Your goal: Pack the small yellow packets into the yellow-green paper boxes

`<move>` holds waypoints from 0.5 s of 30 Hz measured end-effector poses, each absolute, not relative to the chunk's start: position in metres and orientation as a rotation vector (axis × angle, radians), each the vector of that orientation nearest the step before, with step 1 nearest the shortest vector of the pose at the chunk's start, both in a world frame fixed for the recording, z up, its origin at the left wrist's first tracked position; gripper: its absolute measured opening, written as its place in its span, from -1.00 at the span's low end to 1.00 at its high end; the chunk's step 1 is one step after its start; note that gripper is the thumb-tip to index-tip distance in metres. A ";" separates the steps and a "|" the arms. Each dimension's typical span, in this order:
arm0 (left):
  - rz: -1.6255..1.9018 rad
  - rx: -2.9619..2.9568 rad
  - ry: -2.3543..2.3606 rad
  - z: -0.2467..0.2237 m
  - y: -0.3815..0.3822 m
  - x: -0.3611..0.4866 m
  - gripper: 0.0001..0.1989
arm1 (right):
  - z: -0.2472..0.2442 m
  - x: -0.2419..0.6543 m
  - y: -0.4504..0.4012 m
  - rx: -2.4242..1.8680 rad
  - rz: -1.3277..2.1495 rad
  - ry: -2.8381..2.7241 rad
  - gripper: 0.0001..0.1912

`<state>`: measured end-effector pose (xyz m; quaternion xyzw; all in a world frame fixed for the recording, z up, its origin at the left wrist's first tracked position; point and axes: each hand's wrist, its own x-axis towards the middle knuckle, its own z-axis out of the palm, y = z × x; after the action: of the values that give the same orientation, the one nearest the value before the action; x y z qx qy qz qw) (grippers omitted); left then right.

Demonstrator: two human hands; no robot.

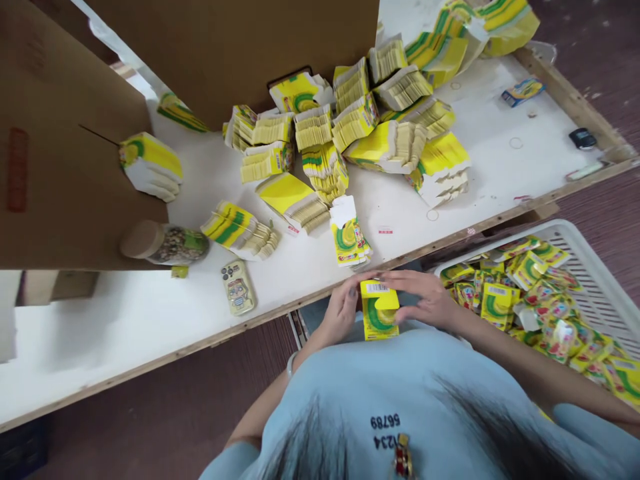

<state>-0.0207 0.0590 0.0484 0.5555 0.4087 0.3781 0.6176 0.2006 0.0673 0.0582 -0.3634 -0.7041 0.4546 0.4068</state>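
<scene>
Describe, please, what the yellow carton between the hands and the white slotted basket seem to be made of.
Yellow carton: probably thin printed card, smooth-looking, from its flat faces and crisp flap. White slotted basket: likely moulded plastic, satin-looking, from its rounded rim and regular slots.

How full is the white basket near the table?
The basket is well filled: many yellow packs lie heaped inside; part is outside the picture and cannot be told.
</scene>
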 end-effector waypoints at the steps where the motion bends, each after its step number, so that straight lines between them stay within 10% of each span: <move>1: 0.862 1.279 0.958 0.050 0.060 -0.021 -0.47 | 0.060 0.201 0.067 -0.944 1.208 -1.765 -0.55; 15: 0.820 1.459 1.087 0.050 0.054 -0.019 -0.42 | 0.068 0.199 0.078 -0.935 2.172 -1.152 -0.44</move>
<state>-0.0187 0.0541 0.0504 0.6142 0.4578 0.3452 0.5423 0.1989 0.0783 0.0684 -0.3440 -0.4236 0.7989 0.2531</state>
